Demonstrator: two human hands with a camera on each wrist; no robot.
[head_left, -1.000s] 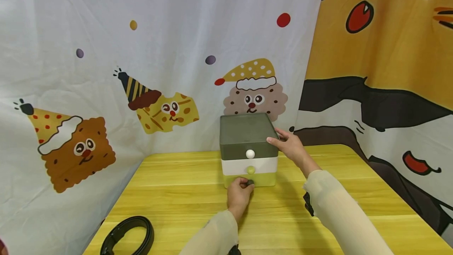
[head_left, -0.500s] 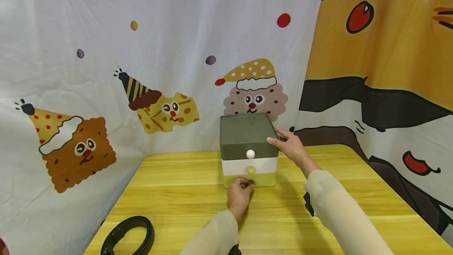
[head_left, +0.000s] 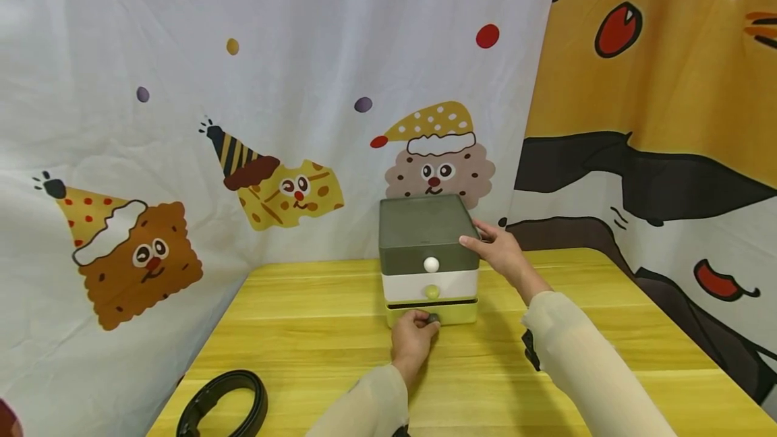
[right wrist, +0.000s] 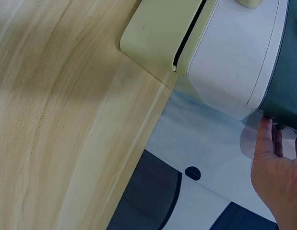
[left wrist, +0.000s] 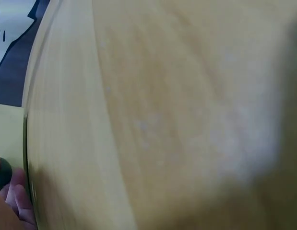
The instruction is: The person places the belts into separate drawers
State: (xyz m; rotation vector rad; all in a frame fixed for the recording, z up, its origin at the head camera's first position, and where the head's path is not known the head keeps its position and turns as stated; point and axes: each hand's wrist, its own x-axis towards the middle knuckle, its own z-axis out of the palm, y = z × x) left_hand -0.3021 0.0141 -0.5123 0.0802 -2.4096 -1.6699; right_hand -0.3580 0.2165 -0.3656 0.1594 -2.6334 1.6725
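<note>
A narrow gap at the bottom drawer [head_left: 458, 315], with the left hand [head_left: 411, 342] on its dark knob [head_left: 434, 319]

The left hand pinches the dark knob between thumb and fingers. The yellow-green drawer it holds stands slightly out, with a thin dark slit along its top edge. Above and to the right of that hand, the right hand [head_left: 504, 251] rests against the side of the three-tier box [head_left: 427, 221], fingers extended and thumb near the front corner; it seems to steady the box.

By the look of it, the pull has only begun: most of the drawer sits inside, and its contents cannot be seen. Directly above the left hand, the white drawer [head_left: 403, 287] and the dark green drawer [head_left: 397, 261] look flush.

A coiled black belt [head_left: 260, 402] lies on the wooden table [head_left: 303, 329], well to the left of the left hand and off the drawer's path. The printed curtain [head_left: 303, 32] hangs beyond both hands. The left hand covers part of the drawer's front; no other obstacle shows there.
</note>
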